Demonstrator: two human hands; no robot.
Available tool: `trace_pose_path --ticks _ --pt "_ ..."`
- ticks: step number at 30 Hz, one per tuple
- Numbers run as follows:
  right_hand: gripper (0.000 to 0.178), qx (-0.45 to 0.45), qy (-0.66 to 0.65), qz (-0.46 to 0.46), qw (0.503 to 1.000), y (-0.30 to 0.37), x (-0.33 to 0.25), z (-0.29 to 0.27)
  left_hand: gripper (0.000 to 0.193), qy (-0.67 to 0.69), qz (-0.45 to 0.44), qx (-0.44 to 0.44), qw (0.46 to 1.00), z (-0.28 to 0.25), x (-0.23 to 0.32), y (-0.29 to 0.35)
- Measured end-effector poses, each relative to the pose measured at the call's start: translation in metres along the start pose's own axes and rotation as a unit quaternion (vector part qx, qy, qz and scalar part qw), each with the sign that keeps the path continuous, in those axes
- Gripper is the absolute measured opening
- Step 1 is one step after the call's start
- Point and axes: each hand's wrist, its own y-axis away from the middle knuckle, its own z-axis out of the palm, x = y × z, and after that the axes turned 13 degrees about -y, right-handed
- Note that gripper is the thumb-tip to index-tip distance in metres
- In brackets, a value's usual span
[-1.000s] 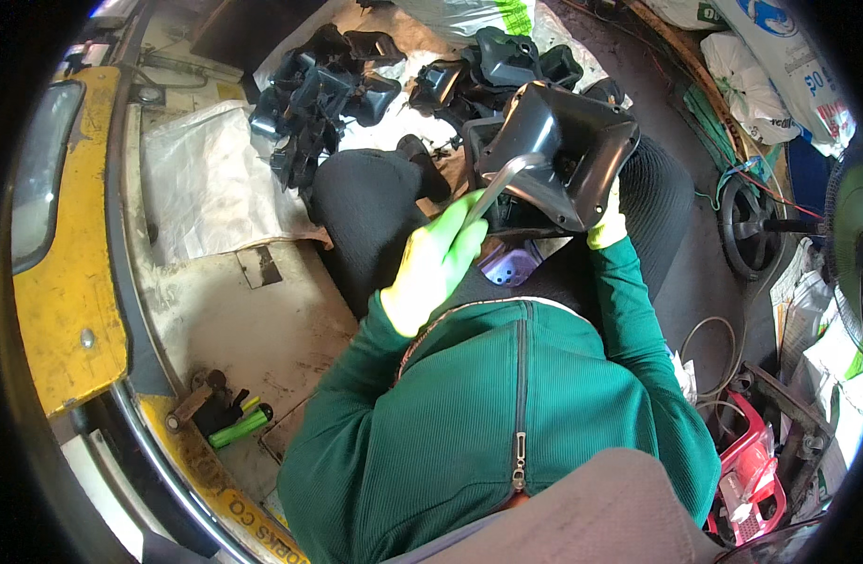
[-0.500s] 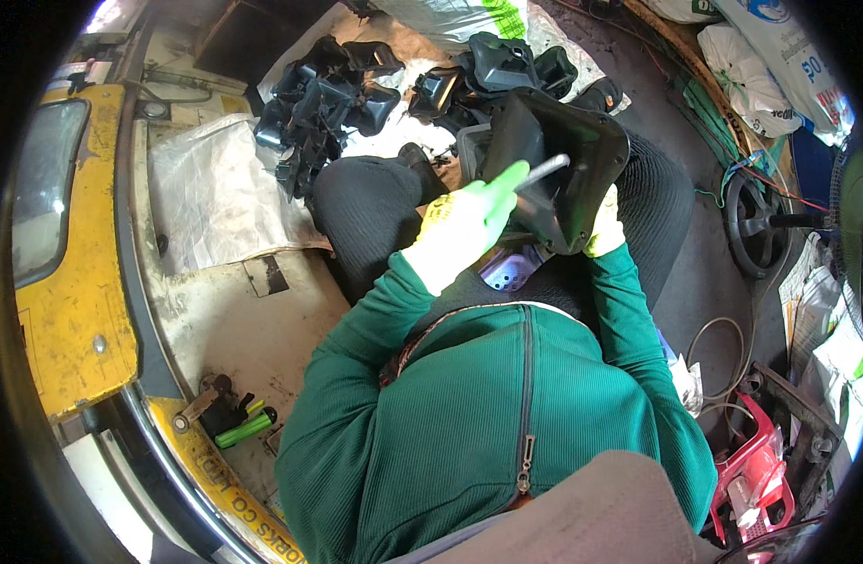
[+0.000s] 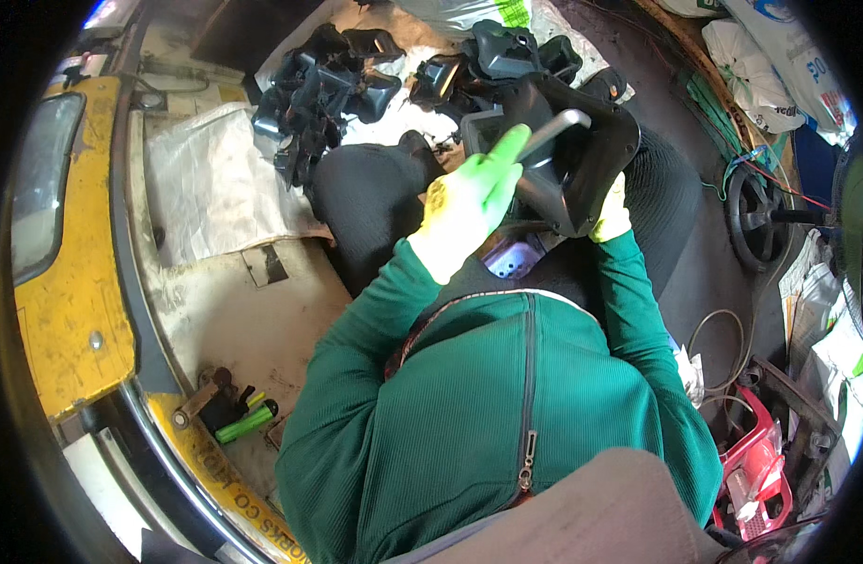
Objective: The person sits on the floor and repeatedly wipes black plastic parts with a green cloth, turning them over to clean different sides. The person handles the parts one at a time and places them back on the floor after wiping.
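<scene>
My left hand (image 3: pixel 461 209), in a yellow-green glove, is closed around a slim knife-like tool. Its pale grey metal blade (image 3: pixel 561 132) points up and right over a black moulded plastic part (image 3: pixel 596 141); whether it touches the part cannot be told. The grip of the tool is mostly hidden by the fingers. My right hand (image 3: pixel 612 214), gloved alike, holds the part's lower right edge, with most of its fingers behind it. This hollow, tilted part has small holes along its rim and sits above my lap, between my knees.
Several similar black plastic parts (image 3: pixel 323 94) lie heaped ahead on a sheet. A yellow machine panel (image 3: pixel 79 329) stands at left, near a green-handled tool (image 3: pixel 246 425). A black handwheel (image 3: pixel 755 221), bags (image 3: pixel 746 80) and a red plastic item (image 3: pixel 758 470) are at right.
The black part has shifted slightly up and right and tipped a little. My left hand and the blade have moved slightly up and right, with both hands keeping their hold.
</scene>
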Motion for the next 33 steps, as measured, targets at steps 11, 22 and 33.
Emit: trace_pose_path --ticks 11,22,33 --pt "0.041 -0.030 0.069 -0.008 0.997 0.005 -0.013 -0.008 0.032 0.291 -0.164 0.086 0.939 -0.027 -0.010 -0.003" --pt "0.047 -0.114 -0.566 0.358 0.734 0.008 -0.070 0.014 0.037 0.604 -0.321 -0.085 0.725 0.000 -0.020 -0.019" --pt "0.036 -0.078 -0.209 0.230 0.947 0.023 -0.027 0.022 0.064 0.615 -0.339 -0.109 0.704 0.041 -0.053 -0.020"
